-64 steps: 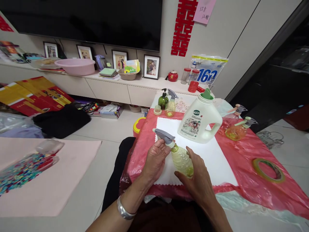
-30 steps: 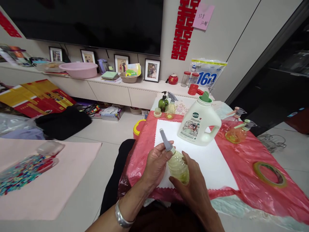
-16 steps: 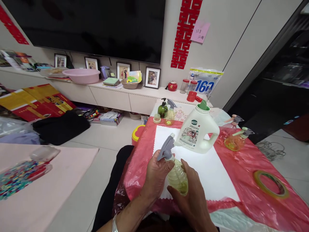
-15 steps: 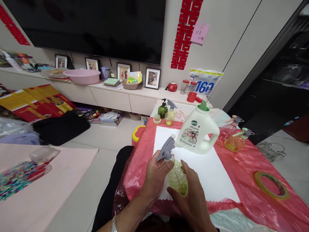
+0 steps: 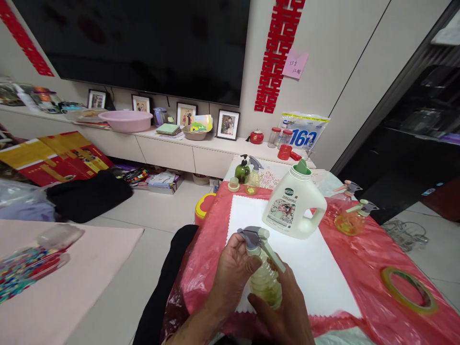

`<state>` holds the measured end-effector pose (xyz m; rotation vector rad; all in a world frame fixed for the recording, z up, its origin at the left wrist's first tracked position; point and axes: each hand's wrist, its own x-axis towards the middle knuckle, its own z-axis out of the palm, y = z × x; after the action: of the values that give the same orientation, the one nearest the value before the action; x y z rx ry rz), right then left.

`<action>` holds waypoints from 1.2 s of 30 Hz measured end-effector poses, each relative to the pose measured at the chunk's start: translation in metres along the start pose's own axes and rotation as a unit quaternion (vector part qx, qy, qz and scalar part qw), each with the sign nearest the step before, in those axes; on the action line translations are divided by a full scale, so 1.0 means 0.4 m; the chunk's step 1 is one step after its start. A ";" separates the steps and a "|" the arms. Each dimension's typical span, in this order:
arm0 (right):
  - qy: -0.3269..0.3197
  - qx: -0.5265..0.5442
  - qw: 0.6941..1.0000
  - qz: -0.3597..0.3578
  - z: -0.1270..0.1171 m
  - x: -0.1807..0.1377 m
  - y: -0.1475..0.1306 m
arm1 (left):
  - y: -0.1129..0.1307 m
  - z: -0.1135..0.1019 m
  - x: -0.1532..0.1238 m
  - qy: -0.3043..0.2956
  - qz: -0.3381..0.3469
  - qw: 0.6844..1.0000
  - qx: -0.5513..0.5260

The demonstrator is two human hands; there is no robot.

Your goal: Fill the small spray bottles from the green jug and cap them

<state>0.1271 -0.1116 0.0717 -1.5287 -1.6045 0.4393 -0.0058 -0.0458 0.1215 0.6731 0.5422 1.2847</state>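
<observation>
A clear ribbed spray bottle with a grey trigger head and some yellowish liquid low inside is held tilted above the white sheet. My left hand is closed around its neck, thumb across the collar beneath the head. Around the lower body wraps my right hand, its thumb on the near side. The pale trigger points toward the right. Just beyond stands a large white detergent jug, its green-rimmed mouth holding a green spout. The white sheet lies under both.
A green pump bottle, another spray bottle and a pale cap stand at the back left. Two spray bottles, one orange, stand at right near a tape roll. Red plastic covers the table.
The spray head has turned, so its trigger now faces right instead of away from me. Both hands keep their hold on the bottle. The view has tilted slightly upward.
</observation>
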 end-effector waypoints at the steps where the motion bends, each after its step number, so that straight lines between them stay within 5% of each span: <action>1: -0.004 0.004 1.000 -0.001 0.001 0.000 0.001 | 0.000 -0.003 0.001 0.006 -0.003 1.000 0.002; 7: -0.038 0.101 0.993 0.036 -0.012 0.011 -0.018 | 0.025 -0.014 -0.004 0.000 -0.047 0.999 0.008; 14: -0.094 0.223 0.969 0.059 -0.032 0.033 -0.066 | 0.034 -0.024 -0.030 -0.055 -0.020 0.995 0.080; 28: -0.065 0.157 0.985 0.036 -0.019 0.019 -0.040 | 0.008 -0.033 -0.047 0.029 -0.084 0.995 0.034; 36: -0.118 0.225 0.965 0.066 -0.022 0.015 -0.052 | 0.029 -0.026 -0.044 -0.010 -0.076 0.996 0.051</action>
<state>0.1213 -0.1126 0.0943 -1.2688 -1.4513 1.0184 -0.0247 -0.0598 0.1223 0.7139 0.6341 1.1128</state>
